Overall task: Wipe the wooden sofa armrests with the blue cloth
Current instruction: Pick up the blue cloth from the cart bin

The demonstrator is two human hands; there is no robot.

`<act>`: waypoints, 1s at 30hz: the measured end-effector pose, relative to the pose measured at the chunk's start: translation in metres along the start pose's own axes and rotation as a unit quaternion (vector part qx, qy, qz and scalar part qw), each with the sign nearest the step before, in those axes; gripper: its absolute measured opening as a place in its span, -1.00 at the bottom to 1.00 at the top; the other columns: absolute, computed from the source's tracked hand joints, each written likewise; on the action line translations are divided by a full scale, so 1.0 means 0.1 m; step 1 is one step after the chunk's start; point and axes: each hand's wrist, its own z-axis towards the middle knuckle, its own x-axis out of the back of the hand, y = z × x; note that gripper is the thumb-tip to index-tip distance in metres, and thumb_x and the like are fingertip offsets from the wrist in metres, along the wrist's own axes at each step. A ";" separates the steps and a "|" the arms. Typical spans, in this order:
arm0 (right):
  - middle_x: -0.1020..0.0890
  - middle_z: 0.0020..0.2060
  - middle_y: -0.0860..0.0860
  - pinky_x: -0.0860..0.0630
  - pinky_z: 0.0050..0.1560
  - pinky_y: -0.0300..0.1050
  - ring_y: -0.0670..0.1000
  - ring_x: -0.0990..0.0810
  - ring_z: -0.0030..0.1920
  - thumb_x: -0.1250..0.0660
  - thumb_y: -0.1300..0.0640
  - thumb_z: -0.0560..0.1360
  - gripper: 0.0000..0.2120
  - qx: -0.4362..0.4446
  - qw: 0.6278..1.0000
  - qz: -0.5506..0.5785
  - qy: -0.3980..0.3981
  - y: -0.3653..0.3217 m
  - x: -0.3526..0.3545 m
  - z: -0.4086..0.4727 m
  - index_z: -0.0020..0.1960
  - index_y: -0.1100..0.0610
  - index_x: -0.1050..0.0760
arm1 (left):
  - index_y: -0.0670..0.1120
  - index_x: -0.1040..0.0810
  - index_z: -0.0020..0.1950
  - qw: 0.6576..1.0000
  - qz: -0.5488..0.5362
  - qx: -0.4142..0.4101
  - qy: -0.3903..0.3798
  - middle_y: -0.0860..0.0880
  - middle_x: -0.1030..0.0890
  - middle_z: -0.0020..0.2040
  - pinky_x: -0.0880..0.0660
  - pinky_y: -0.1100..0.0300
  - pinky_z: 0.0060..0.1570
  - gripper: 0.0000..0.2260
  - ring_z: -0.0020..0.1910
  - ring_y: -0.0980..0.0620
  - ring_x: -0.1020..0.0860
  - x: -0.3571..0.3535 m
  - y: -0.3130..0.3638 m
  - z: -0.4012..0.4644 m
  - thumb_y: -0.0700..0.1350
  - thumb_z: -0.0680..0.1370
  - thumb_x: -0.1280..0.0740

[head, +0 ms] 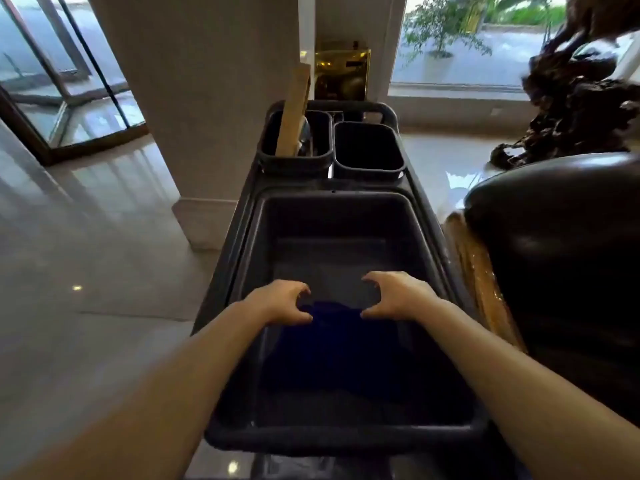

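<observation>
Glossy lobby floor (104,237), grey tub (332,216), both hands half-curled over blue cloth (332,341)

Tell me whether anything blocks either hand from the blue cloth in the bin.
Nothing visible does. The cloth lies uncovered in the large bin, near its front. The left hand and right hand hover above its far edge, fingers curled and empty, inside the bin's open top.

We see daylight pouring in through the windows (485,46) at the back, washed out and overexposed. It glares off the polished floor (86,237). The tub (242,306) sits in deep shadow, its inside nearly black. Edges bend from the wide lens, and everything looks slightly soft.
</observation>
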 end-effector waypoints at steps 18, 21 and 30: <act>-0.35 0.33 0.07 -0.44 0.17 0.10 0.16 -0.26 0.31 -0.34 0.13 0.44 -0.44 -0.054 0.998 0.029 -0.024 0.30 -1.32 0.41 0.39 -0.02 -0.25 | -0.07 -0.18 0.45 0.998 -0.034 0.058 0.011 -0.10 -0.22 0.43 -0.28 0.03 0.35 -0.33 0.39 -0.12 -0.21 -1.20 -0.17 0.68 -0.09 0.42 -0.41; -0.41 0.25 0.09 -0.48 0.10 0.03 0.16 -0.39 0.22 -0.33 0.22 0.44 -0.52 -0.055 0.997 0.056 -0.024 0.32 -1.31 0.43 0.33 0.02 -0.35 | -0.07 -0.29 0.39 0.997 -0.040 0.057 0.024 -0.10 -0.33 0.33 -0.36 0.03 0.28 -0.41 0.31 -0.13 -0.30 -1.20 -0.14 0.68 -0.14 0.40 -0.42; -0.62 0.07 0.09 -0.40 0.07 -0.25 -0.01 -0.55 0.07 -0.48 0.26 0.30 -0.63 -0.053 0.964 0.257 -0.033 0.47 -0.90 0.38 0.09 0.09 -0.57 | 0.04 -0.51 -0.10 0.977 -0.200 0.068 -0.014 -0.07 -0.58 0.08 -0.44 0.23 -0.05 -0.76 -0.01 0.05 -0.53 -0.76 -0.21 0.61 -0.27 0.38 -0.41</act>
